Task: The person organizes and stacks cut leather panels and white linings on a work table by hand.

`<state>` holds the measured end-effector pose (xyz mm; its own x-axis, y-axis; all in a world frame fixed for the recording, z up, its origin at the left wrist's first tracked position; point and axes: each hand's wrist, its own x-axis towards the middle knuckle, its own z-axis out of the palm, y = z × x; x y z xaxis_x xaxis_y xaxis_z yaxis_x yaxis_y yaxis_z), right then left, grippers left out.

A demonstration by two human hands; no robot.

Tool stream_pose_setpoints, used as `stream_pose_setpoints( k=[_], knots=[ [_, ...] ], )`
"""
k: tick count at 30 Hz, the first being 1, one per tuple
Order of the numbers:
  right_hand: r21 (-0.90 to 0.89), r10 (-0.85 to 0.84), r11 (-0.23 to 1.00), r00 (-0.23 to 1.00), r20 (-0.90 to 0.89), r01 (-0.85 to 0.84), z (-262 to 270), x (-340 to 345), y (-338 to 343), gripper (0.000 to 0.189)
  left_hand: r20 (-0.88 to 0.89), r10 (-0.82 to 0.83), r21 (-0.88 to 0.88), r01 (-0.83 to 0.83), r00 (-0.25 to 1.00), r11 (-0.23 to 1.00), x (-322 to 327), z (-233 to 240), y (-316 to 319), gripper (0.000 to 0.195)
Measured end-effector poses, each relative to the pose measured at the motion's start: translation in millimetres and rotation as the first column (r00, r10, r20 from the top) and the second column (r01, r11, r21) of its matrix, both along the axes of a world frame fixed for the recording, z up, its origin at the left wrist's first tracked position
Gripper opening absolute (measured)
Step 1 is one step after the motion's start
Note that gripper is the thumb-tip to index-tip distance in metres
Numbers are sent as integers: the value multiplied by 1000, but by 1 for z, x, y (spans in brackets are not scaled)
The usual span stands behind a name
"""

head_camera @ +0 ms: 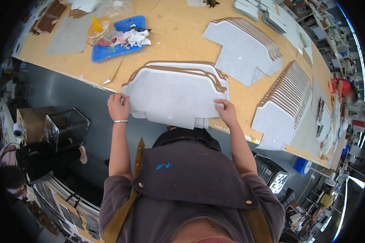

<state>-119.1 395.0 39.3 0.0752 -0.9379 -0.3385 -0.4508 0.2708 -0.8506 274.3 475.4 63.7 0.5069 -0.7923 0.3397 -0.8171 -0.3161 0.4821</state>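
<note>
A light grey cut panel (170, 91) with a white line inside its brown curved edge lies before me, its lower part hanging over the table's near edge. My left hand (118, 107) pinches its left side between thumb and fingers. On the opposite side, my right hand (226, 112) grips the panel's right edge in the same way. Beneath it are more panels of the same shape; their brown edges (206, 64) show behind and to the right, slightly out of line. How many lie underneath is hidden.
Fanned stacks of similar panels lie at the far right (240, 51) and near right (283, 103) of the wooden table (176, 36). A blue tray (109, 54) holds crumpled scraps. White folded pieces (246, 10) lie farther back. A metal-framed stool (67, 130) and a seated person are left.
</note>
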Motion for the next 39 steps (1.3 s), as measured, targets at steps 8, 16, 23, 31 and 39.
stream_pose_setpoints(
  k=[8, 16, 23, 31, 39],
  knots=[
    [-44, -81, 996, 997, 14, 81, 0, -22, 11, 19, -695, -115, -72, 91, 710, 993, 3, -15, 7, 13],
    [-12, 68, 997, 985, -160, -71, 12, 26, 1, 16, -799, 129, 101, -79, 588, 992, 39, -59, 29, 27],
    [-214, 41, 975, 995, -93, -60, 8, 24, 1, 18, -837, -1, 13, 22, 547, 1000, 31, -22, 24, 25],
    [-124, 34, 990, 972, -232, -65, -11, 25, -5, 16, -782, 70, 98, 12, 620, 995, 34, -53, 14, 19],
    [-195, -29, 981, 990, -140, 1, -21, 28, -8, 19, -804, 33, 61, 27, 593, 998, 41, -58, 11, 18]
  ],
)
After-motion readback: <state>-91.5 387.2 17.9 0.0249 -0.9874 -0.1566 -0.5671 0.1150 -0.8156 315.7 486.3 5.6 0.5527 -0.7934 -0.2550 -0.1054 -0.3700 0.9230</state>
